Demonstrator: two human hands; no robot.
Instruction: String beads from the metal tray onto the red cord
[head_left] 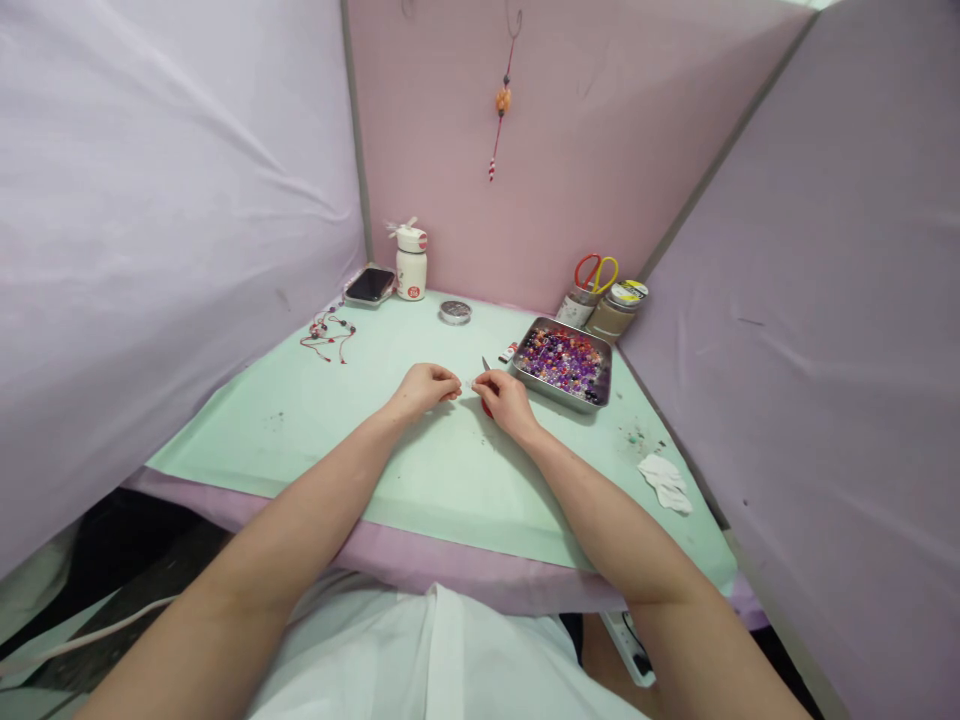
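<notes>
Both my hands rest on the pale green table top (420, 480), close together at its middle. My left hand (426, 386) is closed in a pinch, its fingertips pointing right at something too small to make out. My right hand (504, 397) is also closed; a small metal tip sticks up from it and a red piece shows under the palm, so it seems to grip a small red-handled tool (486, 366). A thin thread may run between the two hands. A metal tray (564, 398) of purple, red and dark beads stands just right of my right hand.
A phone (370, 285) and a white bottle (411, 264) stand at the back left, a round tin (455, 312) near them. Red cords with beads (328, 334) lie left. Jars with scissors (596, 272) stand back right, crumpled tissue (665, 482) front right. Fabric walls enclose the table; a charm (502, 100) hangs behind.
</notes>
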